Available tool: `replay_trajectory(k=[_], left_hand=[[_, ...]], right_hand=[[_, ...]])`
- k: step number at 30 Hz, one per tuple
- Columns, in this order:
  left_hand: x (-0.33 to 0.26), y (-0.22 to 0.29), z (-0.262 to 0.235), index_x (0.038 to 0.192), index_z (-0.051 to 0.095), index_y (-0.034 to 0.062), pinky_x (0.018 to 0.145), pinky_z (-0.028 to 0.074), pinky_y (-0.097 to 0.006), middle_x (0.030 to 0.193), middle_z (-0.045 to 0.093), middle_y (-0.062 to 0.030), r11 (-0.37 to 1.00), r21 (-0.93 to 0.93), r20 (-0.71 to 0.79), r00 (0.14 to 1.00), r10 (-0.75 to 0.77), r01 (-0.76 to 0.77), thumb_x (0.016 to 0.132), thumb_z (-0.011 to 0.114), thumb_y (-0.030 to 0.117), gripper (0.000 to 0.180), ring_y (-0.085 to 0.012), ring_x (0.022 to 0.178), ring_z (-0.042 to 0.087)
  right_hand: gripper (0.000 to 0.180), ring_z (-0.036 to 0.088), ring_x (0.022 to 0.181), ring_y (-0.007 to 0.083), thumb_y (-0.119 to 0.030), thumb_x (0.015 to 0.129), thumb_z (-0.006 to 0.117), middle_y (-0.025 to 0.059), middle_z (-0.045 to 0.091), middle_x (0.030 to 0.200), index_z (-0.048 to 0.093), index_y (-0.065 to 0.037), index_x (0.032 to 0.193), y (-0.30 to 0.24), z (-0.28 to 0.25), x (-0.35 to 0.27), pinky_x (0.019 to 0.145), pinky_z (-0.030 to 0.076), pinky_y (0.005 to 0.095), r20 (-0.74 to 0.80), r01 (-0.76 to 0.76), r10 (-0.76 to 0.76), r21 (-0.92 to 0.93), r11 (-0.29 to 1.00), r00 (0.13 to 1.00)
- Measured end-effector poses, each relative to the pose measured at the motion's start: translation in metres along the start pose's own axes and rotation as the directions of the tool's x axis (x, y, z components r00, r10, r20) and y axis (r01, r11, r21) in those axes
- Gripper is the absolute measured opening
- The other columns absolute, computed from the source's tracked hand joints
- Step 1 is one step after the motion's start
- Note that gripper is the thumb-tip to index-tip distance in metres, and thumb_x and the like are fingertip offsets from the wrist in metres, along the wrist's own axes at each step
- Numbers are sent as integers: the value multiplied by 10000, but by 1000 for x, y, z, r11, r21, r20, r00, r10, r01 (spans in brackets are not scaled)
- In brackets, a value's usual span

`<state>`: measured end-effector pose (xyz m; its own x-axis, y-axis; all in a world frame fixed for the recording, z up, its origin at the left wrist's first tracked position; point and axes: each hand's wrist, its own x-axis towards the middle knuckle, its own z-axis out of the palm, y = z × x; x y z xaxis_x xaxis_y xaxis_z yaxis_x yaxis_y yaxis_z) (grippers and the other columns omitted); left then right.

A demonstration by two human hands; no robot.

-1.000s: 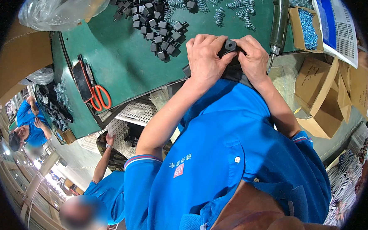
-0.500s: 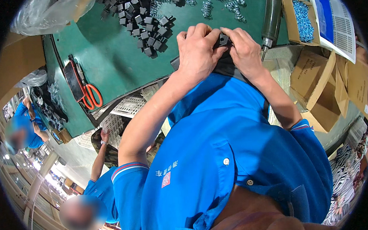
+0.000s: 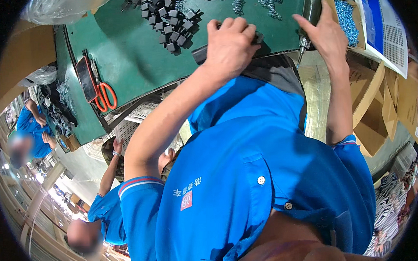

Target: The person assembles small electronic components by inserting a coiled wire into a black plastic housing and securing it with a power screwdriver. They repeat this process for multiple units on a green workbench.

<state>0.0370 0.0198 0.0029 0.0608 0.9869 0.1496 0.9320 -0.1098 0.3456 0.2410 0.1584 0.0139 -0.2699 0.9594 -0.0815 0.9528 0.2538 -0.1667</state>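
Black bar (image 3: 259, 37) at the worktop's (image 3: 125, 73) near edge, and the left hand (image 3: 230, 42) is curled over it, gripping. The right hand (image 3: 331, 38), on that bar half a second ago, has swung away rightward! Its thumb and fingers spread wide about the power screwdriver (image 3: 312, 7); contact, I can't tell. Black blocks (image 3: 171, 26) lie piled beyond, to the left.

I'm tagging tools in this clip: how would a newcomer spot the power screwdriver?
Find the green table, then its right end. By the right hand is a dark cylindrical power screwdriver. Unlike the coiled springs left of it, it ends in a metal chuck and thin bit.
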Motion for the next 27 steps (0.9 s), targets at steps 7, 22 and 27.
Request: replay_trajectory(k=[7,22,27], left_hand=[[-8,-8,-4,1100,654,115,862,400,-447,996,590,-34,999,-3,82,996,37,-37,744,763,269,403,-237,984,568],[-13,-23,-13,1124,644,82,875,409,-430,1024,595,-44,985,29,160,973,164,-171,791,728,307,411,-236,1010,569],[-6,-4,-9,1045,660,88,847,396,-450,986,569,-44,977,183,308,950,45,-106,807,706,317,334,-230,991,547]], right_hand=[[856,687,929,369,-495,749,684,229,694,992,383,-36,1406,4,18,11,813,527,434,-32,-25,29,118,993,999],[473,605,698,246,-286,717,657,145,579,846,545,60,1019,-53,-66,-21,636,511,327,-380,356,-71,906,-229,922],[476,597,761,235,-242,684,646,136,570,884,541,62,1034,-64,-65,-18,680,505,321,-395,334,-103,868,-367,913]])
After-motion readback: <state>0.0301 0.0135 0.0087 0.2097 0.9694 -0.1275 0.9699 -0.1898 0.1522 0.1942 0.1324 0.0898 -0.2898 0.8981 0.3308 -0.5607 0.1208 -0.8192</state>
